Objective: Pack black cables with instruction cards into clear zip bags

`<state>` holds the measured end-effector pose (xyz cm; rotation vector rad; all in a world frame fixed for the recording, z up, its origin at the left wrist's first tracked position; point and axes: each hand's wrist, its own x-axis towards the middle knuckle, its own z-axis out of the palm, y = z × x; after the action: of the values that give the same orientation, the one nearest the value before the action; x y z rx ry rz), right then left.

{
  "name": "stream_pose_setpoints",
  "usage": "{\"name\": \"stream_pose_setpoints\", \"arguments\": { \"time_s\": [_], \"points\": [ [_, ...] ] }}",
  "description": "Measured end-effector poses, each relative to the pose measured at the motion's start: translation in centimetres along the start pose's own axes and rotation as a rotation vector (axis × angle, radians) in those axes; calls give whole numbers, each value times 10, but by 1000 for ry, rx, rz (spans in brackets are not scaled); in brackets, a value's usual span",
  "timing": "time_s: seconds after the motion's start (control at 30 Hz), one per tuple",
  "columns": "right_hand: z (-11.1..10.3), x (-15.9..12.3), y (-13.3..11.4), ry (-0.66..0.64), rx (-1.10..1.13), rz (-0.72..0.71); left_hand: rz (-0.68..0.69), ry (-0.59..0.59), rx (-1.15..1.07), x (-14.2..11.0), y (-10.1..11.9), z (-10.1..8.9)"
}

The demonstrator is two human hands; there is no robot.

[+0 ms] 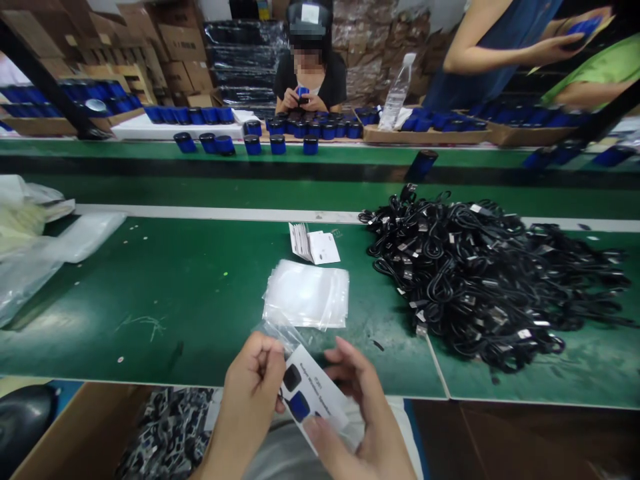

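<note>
At the table's near edge, my left hand (pixel 253 380) pinches a small clear plastic bag (pixel 286 335) between thumb and fingers. A white printed leaflet (pixel 317 383) with pictures of blue and black speakers lies slanted between my hands. My right hand (pixel 363 417) grips its lower end, thumb on the printed face, upper fingers curved behind its right side. Whether the leaflet is partly inside the bag, I cannot tell. Just beyond my hands lies a stack of clear plastic bags (pixel 307 293), and behind it a bundle of folded white leaflets (pixel 323 247).
A large heap of coiled black cables (pixel 460 280) covers the right side. Plastic packaging (pixel 35 247) lies at left. Below the edge, a cardboard box (pixel 83 427) holds several cables. Blue speakers (pixel 253 145) line the far side, where co-workers (pixel 313 80) handle some.
</note>
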<state>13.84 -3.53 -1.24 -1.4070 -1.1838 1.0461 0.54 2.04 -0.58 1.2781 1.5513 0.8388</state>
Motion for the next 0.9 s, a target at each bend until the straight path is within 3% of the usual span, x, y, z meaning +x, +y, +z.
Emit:
{"name": "stream_pose_setpoints", "arguments": {
  "time_s": [0.07, 0.13, 0.23, 0.3, 0.4, 0.5, 0.6, 0.77, 0.9],
  "points": [
    [-4, -6, 0, -218, 143, 222, 24, 32, 5, 0, 0, -2],
    [-9, -6, 0, -283, 52, 221, 53, 51, 17, -1, -1, -5],
    [-16, -3, 2, -65, -281, -220, 135, 47, 104, -4, -4, -7],
    [-18, -1, 4, 0, -451, -497, 200, 22, 193, -6, -5, -7],
    [-20, -1, 7, -43, -699, -636, 329, 12, 355, -8, -6, -4],
    [-20, -3, 8, -71, -883, -591, 564, 84, 578, -12, -7, 2],
    [-21, -4, 6, -124, -894, -488, 734, 89, 678, -18, -9, 8],
    [-26, 0, 1, -326, -840, -277, 799, -10, 706, -21, -14, 6],
    [-29, 6, -7, -355, -821, -187, 883, -27, 711, -19, -16, 4]
  ]
}}
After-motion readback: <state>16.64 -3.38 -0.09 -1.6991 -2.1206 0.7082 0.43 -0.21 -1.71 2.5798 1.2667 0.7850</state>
